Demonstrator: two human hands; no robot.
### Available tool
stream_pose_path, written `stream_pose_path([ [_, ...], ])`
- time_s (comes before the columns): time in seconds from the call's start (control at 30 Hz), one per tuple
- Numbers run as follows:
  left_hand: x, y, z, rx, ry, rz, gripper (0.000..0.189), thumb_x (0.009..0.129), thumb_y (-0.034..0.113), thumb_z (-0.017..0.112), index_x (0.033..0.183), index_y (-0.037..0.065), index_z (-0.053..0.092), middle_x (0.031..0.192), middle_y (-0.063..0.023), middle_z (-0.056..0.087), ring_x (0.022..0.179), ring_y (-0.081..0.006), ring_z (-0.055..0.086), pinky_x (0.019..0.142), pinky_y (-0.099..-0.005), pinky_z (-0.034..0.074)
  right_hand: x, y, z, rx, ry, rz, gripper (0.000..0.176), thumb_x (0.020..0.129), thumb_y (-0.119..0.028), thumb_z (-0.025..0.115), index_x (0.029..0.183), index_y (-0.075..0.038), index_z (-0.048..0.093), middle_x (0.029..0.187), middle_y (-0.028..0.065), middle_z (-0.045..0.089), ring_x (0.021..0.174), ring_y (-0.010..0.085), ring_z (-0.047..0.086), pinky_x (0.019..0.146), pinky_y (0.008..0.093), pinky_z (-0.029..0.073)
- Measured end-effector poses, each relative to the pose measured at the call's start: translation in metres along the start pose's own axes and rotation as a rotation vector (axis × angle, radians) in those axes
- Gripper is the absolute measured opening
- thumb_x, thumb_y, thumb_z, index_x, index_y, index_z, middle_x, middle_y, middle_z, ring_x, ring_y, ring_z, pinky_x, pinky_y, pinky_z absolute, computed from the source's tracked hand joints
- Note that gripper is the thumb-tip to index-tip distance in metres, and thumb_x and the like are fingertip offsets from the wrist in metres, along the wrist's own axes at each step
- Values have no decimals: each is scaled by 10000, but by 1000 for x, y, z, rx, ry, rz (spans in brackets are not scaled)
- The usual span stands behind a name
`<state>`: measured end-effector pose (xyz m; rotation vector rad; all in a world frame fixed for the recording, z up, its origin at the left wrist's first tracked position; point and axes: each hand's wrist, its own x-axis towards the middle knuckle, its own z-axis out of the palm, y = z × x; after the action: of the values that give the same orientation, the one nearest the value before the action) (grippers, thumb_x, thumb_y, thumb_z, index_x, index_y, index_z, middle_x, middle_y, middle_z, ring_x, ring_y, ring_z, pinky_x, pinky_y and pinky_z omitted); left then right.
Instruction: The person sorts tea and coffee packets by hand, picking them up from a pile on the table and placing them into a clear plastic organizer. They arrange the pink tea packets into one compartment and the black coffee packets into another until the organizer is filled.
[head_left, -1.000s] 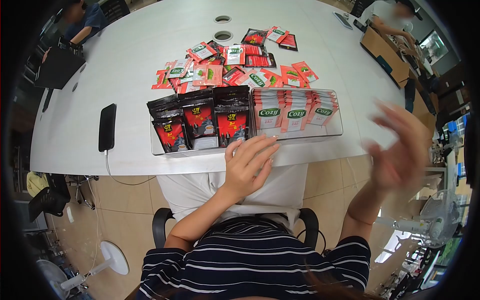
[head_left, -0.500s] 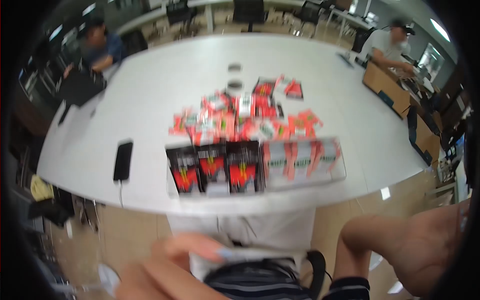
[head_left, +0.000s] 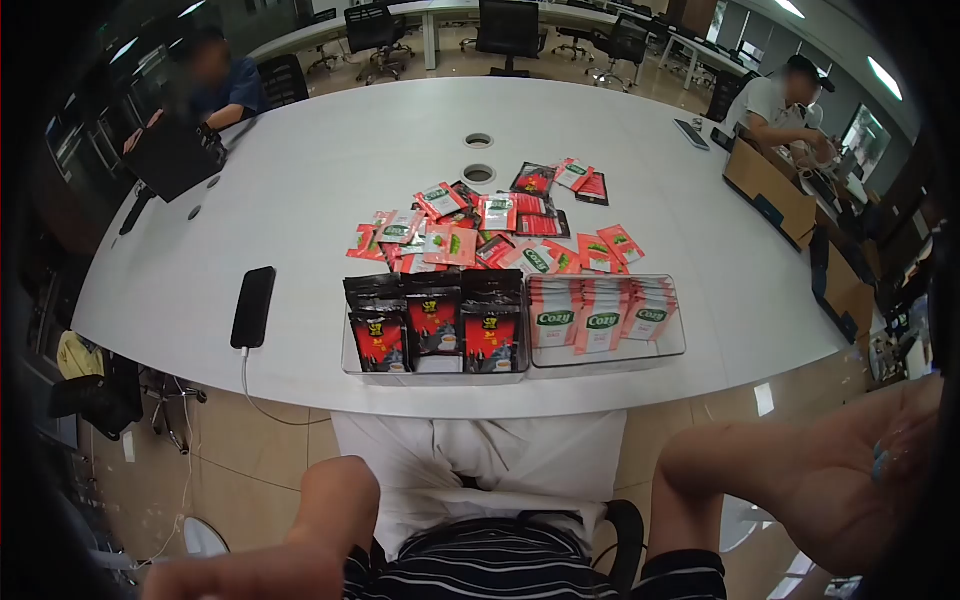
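Observation:
My left arm is bent at the bottom left, and my left hand [head_left: 215,580] is cut off by the lower edge with its fingers hidden. At the right edge my right hand [head_left: 880,470] is raised close to the camera; small blue spots show on it, and its fingers run into the dark rim. Neither hand touches anything I can make out. On the table ahead stand two clear boxes side by side. The left box [head_left: 437,379] holds upright black-and-red sachets [head_left: 492,335]; the right box [head_left: 640,357] holds pink-and-white Cozy sachets [head_left: 603,318].
A mixed pile of loose sachets [head_left: 480,215] lies behind the boxes on the white table [head_left: 330,130]. A black phone [head_left: 253,307] on a white cable lies to the left. Two people sit at the far sides, near a laptop [head_left: 172,160] and a cardboard box [head_left: 768,185].
My left hand has moved from in front of my lap toward the bottom left edge. My right arm stays raised at the right. The sachets and boxes stand as before.

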<state>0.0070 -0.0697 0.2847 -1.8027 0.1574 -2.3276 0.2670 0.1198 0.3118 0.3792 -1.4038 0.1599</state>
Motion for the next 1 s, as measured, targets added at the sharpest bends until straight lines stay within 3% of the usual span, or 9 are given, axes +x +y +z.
stream_pose_path([
  [0.23, -35, 37, -11, -243, -74, -953, 464, 942, 408, 511, 1382, 291, 418, 1382, 52, 465, 1237, -220, 461, 996, -610, 324, 16, -9, -2, 13, 32, -25, 199, 907, -87, 466, 713, -65, 504, 621, 34, 390, 623, 124, 379, 597, 217, 299],
  [0.37, -45, 27, -13, -563, -246, -810, 551, 952, 443, 464, 1455, 352, 260, 1455, 88, 384, 1311, -226, 406, 979, -710, 257, 21, -31, 7, -286, -6, 291, 187, 856, -175, 526, 741, -32, 498, 591, 16, 395, 567, 126, 374, 559, 189, 296],
  [0.43, -49, 29, -13, -520, -221, -689, 551, 949, 447, 468, 1453, 357, 265, 1455, 114, 379, 1304, -217, 415, 974, -707, 268, 8, -80, 5, -659, -65, 905, 444, 743, -390, 678, 800, 6, 486, 571, -21, 375, 479, 129, 353, 506, 142, 283],
  [0.5, -52, 30, -16, -461, -228, -615, 541, 948, 448, 468, 1447, 365, 275, 1449, 139, 385, 1295, -205, 425, 969, -705, 280, -6, -74, 5, -769, -168, 745, 529, 699, -419, 743, 847, 22, 491, 569, -16, 404, 458, 129, 375, 494, 132, 307],
  [0.53, -56, 33, -25, -476, -252, -623, 532, 954, 436, 463, 1447, 370, 274, 1445, 139, 390, 1296, -204, 425, 967, -706, 280, -10, -28, 20, -667, -230, 262, 452, 712, -340, 732, 865, 19, 503, 577, 6, 444, 482, 127, 407, 509, 145, 337],
  [0.6, -28, 30, -11, -407, -151, -925, 407, 974, 377, 441, 1380, 352, 412, 1384, 94, 478, 1256, -206, 464, 997, -671, 279, -34, 4, 52, -430, -212, 1, 283, 728, -147, 693, 901, 26, 549, 653, 78, 554, 566, 157, 492, 546, 200, 404],
  [0.7, -58, 24, -39, 25, -141, -717, 573, 927, 472, 463, 1410, 189, 340, 1399, -127, 407, 1302, -335, 382, 1012, -654, 280, -61, 26, 65, -271, -502, 475, 219, 800, 99, 567, 1008, 63, 625, 922, 205, 663, 824, 243, 606, 563, 271, 467],
  [0.8, -93, 11, -81, 592, -149, -650, 641, 923, 477, 461, 1379, 38, 366, 1395, -275, 379, 1299, -431, 370, 1041, -599, 295, -86, 72, 81, -368, -737, 668, 222, 804, 32, 585, 992, -34, 683, 911, 103, 682, 821, 217, 627, 725, 310, 479],
  [1.0, -155, -15, -174, 1207, 36, -800, 418, 989, 293, 325, 1190, 5, 551, 1303, -186, 525, 1218, -290, 493, 1021, -410, 359, -170, 199, 96, -443, -1335, 743, 497, 800, -151, 642, 1281, -97, 525, 1244, 124, 568, 1100, 274, 549, 932, 380, 441],
])
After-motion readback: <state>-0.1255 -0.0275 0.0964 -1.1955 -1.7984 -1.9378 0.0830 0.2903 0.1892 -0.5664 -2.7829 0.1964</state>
